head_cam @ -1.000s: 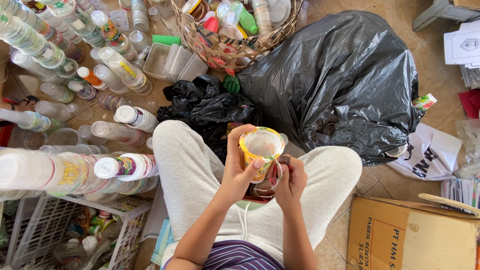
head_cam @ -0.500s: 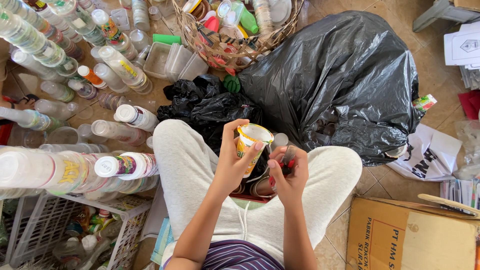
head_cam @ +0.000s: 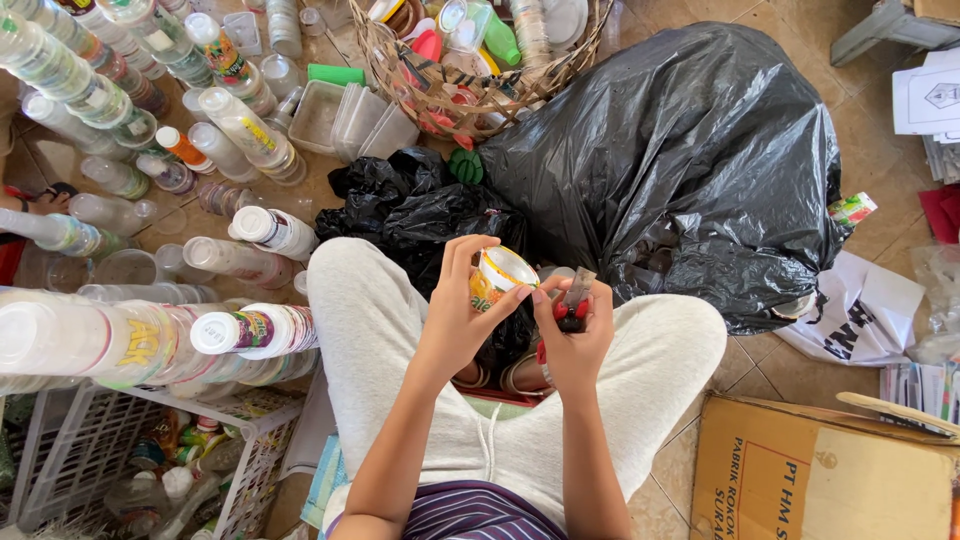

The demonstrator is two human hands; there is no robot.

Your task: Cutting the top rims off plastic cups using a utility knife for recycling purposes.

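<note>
A tiled floor (head_cam: 880, 130) crowded with sorted plastic is seen from above, the person seated on it with legs crossed. The fingers of the left hand (head_cam: 455, 320) are curled closed around a small yellow plastic cup (head_cam: 497, 277), its white rim tipped toward the right hand. The fingers of the right hand (head_cam: 575, 335) are closed on a small cutter (head_cam: 574, 300) with a red handle, its blade laid just beside the cup's rim. It is judged that the blade could slip off the smooth plastic and nick the left thumb, which lies very near the cutting line; a loose hold could also let the cup drop into the lap. Beyond the fingers, a crumpled black bag (head_cam: 420, 215) is touched by the knees, and a large full black sack (head_cam: 680, 160) lies farther right. A woven basket (head_cam: 470, 95) of mixed containers stands beyond it. Rows of clear bottles (head_cam: 150, 120) lie to the left, a white crate (head_cam: 90, 450) below them, and a cardboard box (head_cam: 820, 480) to the right.
</note>
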